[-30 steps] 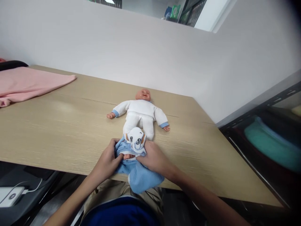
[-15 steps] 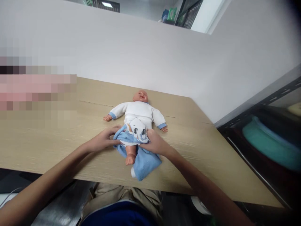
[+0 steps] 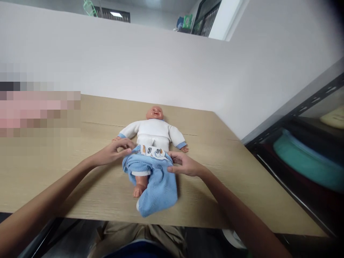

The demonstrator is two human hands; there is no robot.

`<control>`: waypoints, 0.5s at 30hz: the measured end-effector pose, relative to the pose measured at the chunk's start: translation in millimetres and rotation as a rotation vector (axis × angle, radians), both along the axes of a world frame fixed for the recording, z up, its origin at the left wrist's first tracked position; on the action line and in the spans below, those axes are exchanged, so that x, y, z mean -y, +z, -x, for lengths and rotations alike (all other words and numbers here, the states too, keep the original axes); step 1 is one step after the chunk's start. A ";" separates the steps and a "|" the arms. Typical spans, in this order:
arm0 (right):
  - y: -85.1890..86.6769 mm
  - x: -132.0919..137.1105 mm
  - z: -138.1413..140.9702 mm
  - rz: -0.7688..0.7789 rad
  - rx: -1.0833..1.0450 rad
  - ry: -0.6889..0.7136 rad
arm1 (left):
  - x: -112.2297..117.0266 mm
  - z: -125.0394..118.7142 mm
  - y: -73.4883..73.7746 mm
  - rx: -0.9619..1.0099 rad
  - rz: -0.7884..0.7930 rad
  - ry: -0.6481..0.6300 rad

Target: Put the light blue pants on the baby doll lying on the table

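Note:
A baby doll (image 3: 153, 127) in a white long-sleeved top lies on its back on the table, its head away from me. Light blue fleece overalls (image 3: 161, 179) with a printed eyed face on the bib cover its hips. One bare foot (image 3: 139, 190) sticks out of a white-cuffed leg opening; the other leg is hidden, and that trouser leg lies flat toward me. My left hand (image 3: 114, 152) pinches the strap at the overalls' left waist corner. At the right waist edge, my right hand (image 3: 186, 165) has its thumb and curled fingers on the fabric.
The wooden table (image 3: 215, 193) ends at a white wall (image 3: 161, 68) behind the doll. On the right stands a dark metal rack (image 3: 290, 122) with a teal basin (image 3: 306, 161). A blurred-out patch covers the far left.
The bib has been drawn from the doll's belly toward its hips, and the overalls lie flatter. Both hands have shifted outward to the waist corners. The view has tilted slightly.

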State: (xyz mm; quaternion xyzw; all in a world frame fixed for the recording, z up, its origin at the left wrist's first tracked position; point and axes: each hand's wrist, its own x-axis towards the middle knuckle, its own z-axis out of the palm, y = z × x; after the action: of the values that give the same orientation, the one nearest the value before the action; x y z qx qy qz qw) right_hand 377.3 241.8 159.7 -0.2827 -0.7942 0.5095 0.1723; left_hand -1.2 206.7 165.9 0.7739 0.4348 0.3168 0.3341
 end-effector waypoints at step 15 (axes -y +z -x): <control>-16.9 7.3 -4.5 0.447 -0.231 -0.001 | -65.9 -96.9 59.2 -0.160 0.362 -0.723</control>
State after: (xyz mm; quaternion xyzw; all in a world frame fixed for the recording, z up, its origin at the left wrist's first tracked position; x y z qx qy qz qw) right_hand 381.8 234.5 142.8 -0.2540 -0.6365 0.7015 0.1953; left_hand 95.7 272.6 225.1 0.8277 0.2083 0.0361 0.5198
